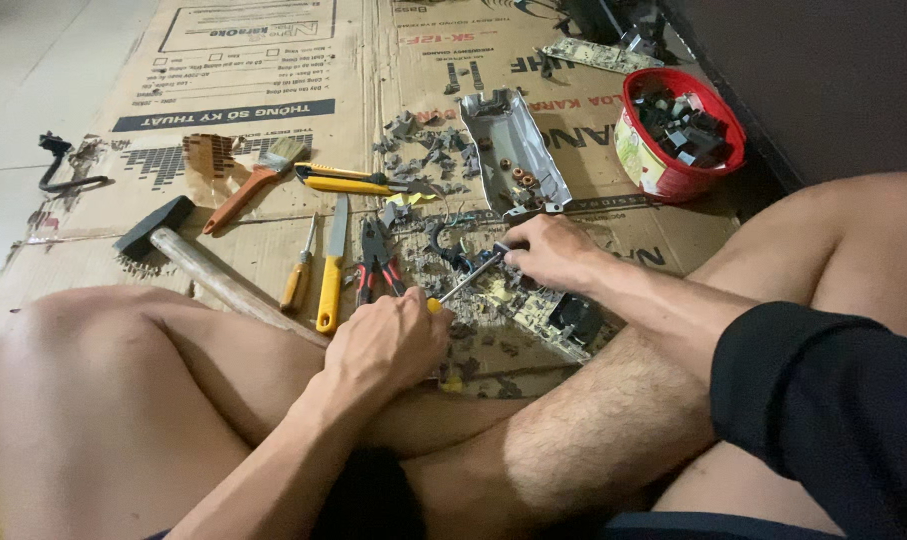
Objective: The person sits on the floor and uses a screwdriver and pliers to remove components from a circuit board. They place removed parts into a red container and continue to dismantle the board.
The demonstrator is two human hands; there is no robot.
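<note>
The flattened brown cardboard sheet (274, 100) is covering the floor and carrying everything. On it, a green circuit board (534, 310) is lying between the person's crossed legs, with grey broken bits scattered around it, so the stripping appears well under way; a black block (577, 318) is still sitting on the board, so more seems left to remove.

The left hand (389, 345) is closing its grip around the yellow handle of a screwdriver (466, 281), whose shaft is reaching toward the right hand (554, 250). The right hand is pressing down at the tip, fingers curled; I cannot tell what, if anything, it is pinching.

The round red plastic tub (674, 175) is holding dark loose components. The bent silver metal tray (519, 150) is holding a few small copper-coloured rings. To the left, a wooden-handled hammer (209, 275), a paintbrush (254, 180), yellow-handled cutters (354, 182) and red-handled pliers (376, 262) are lying unused.
</note>
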